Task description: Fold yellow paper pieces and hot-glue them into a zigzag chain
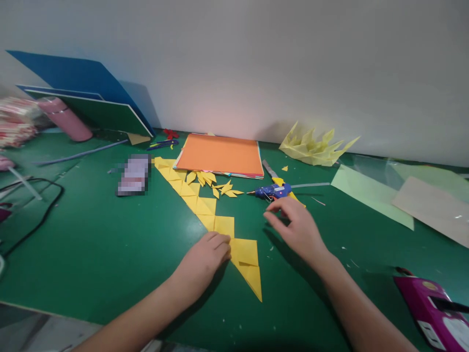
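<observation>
A zigzag strip of folded yellow paper (205, 207) runs diagonally across the green table, its pointed end towards me. My left hand (205, 259) is closed at the strip's near part, with bent fingers pressed on the paper; the fingertips are partly hidden. To the right, my right hand (295, 225) is beside a blue glue gun (269, 190), thumb and forefinger apart. A glue stick (311, 185) sticks out of the gun's back. Under the gun lies a yellow-handled knife (278, 181). Small yellow paper leaves (229, 189) are scattered beside the strip.
An orange-topped paper stack (222, 154) lies at the back, with a pale yellow paper crown (317, 146) to its right. At left are a phone (134, 175), pink bottle (66, 120) and black cable (46, 215). A magenta power strip (425, 298) sits front right.
</observation>
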The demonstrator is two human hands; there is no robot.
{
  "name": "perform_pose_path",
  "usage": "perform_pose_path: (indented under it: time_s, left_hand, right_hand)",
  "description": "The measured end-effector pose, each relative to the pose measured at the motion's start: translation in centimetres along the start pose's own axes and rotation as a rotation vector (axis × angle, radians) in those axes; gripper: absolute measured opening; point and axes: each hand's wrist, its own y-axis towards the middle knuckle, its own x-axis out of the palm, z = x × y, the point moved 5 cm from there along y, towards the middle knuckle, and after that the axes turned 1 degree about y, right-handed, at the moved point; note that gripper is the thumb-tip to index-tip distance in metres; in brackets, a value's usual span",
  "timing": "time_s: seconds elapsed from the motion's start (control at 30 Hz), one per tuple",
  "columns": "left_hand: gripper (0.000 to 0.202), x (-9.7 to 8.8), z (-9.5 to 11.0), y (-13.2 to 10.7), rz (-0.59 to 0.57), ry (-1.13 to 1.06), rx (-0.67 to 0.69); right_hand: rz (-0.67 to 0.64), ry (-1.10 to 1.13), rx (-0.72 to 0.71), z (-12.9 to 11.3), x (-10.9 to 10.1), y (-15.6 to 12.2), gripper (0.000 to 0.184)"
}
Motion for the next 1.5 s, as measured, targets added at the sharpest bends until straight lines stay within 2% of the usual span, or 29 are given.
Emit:
perform_pose_path:
  time_s: [0.07,0.1,0.2,0.3,0.47,0.7,0.8,0.9,1.03,1.1,1.17,1.27,1.37,1.4,1.5]
  left_hand:
    - [0.008,-0.1,0.1,0.1,-0.014,0.014,0.002]
    - [0.008,-0.2,0.1,0.1,-0.018,0.028,0.007]
    - [0.009,-0.3,0.3,-0.1,-0.008,0.062,0.008]
    - [0.007,-0.4,0.3,-0.3,0.020,0.040,-0.033]
    - [0.005,-0.4,0.0,-0.5,0.019,0.001,-0.136]
    - [0.008,-0.5,0.3,-0.2,0.013,0.087,-0.057]
    - [0.010,-0.6,0.1,-0.1,0.008,0.085,-0.065]
    - [0.013,-0.6,0.0,-0.1,0.018,0.053,-0.073]
    - [0.019,-1.2,0.0,-0.3,0.093,-0.082,-0.083]
    - [0.021,-1.9,-0.5,-0.4,0.142,-0.155,-0.174]
    - [0.026,-2.7,-1.6,-0.6,0.172,-0.201,-0.355]
    - [0.038,-3.4,-3.6,-1.2,0.152,-0.362,-0.637]
    - [0.040,-2.7,-4.5,-1.9,0.033,-0.789,-0.863]
    - [0.042,-2.5,-4.5,-2.2,0.038,-0.946,-0.931]
    - [0.048,-2.0,-3.6,-2.0,0.096,-1.361,-0.953]
  right_hand:
    - [-0.279,0.098,0.027,-1.7,1.9,-0.6,0.011]
    - [-0.373,0.120,0.048,-2.3,2.6,-0.9,0.017]
    - [-0.506,0.130,0.046,-3.6,3.8,-1.7,0.037]
    - [-0.515,0.142,0.074,-3.8,4.0,-2.0,0.048]
    - [-0.492,0.125,0.111,-3.7,3.9,-2.2,0.046]
    - [-0.471,0.124,0.156,-4.2,4.2,-2.3,0.042]
    - [-0.456,0.227,0.229,-4.0,4.4,-2.4,0.043]
    - [-0.425,0.371,0.305,-3.6,4.7,-2.6,0.053]
    - [-0.429,0.575,0.379,-3.0,5.2,-2.8,0.064]
    - [-0.440,0.681,0.412,-2.9,5.3,-2.8,0.063]
    - [-0.453,0.778,0.459,-2.7,5.1,-2.7,0.060]
    - [-0.451,0.878,0.536,-2.6,4.5,-2.4,0.055]
    - [-0.417,0.996,0.619,-2.5,3.9,-2.2,0.055]
    - [-0.405,1.040,0.647,-2.5,3.8,-2.2,0.056]
    - [-0.397,1.150,0.701,-2.7,4.0,-2.3,0.059]
